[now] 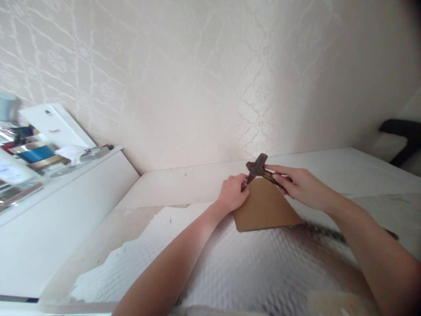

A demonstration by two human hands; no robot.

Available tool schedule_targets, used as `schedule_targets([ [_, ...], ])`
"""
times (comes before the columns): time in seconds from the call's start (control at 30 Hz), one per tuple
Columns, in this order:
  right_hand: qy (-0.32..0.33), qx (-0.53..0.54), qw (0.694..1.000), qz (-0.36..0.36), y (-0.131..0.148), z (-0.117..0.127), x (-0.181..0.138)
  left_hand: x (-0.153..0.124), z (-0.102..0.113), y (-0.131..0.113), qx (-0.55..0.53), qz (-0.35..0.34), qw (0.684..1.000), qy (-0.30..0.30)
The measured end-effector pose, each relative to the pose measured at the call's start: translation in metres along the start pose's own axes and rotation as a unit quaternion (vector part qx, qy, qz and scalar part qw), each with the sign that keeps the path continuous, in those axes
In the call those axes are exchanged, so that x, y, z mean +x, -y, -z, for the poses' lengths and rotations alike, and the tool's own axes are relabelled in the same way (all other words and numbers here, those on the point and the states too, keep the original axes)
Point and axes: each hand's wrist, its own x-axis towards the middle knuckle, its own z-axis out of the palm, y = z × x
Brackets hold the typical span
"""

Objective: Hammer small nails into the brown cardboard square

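In the head view my right hand [296,186] is closed around the dark handle of a hammer [257,166]. The hammer's worn brown head tilts above the far left corner of a brown cardboard piece [266,208]. Close beside it, my left hand [233,192] rests at the cardboard's left edge with its fingers curled. A small thin glint and something dark show at those fingertips, too small to name. The hammer's tapered end comes very near the left fingertips; I cannot tell whether they touch. The cardboard lies flat on a silvery quilted sheet [237,272].
The sheet covers part of a white table [184,184] that meets a patterned wall [184,87]. At left, a white cabinet [66,228] bears a white box [57,125], a blue item [36,153] and other clutter. A black chair part [403,131] stands at far right.
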Motion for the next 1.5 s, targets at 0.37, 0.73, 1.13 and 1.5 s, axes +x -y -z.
schedule_targets([
  [0.37,-0.144,-0.145,0.979,-0.008,-0.017,0.000,0.002,0.000,0.001,0.002,-0.124,0.046,0.991,-0.028],
  [0.73,-0.091,-0.250,0.956,-0.120,-0.037,-0.007,0.004,0.004,-0.001,0.007,-0.155,0.075,0.984,-0.035],
  [1.13,-0.073,-0.245,0.962,-0.097,-0.035,-0.008,0.004,0.003,-0.003,0.010,-0.139,0.052,0.989,-0.027],
  [1.5,-0.075,-0.245,0.964,-0.076,-0.030,-0.007,0.004,0.002,-0.003,0.010,-0.138,0.043,0.989,-0.023],
])
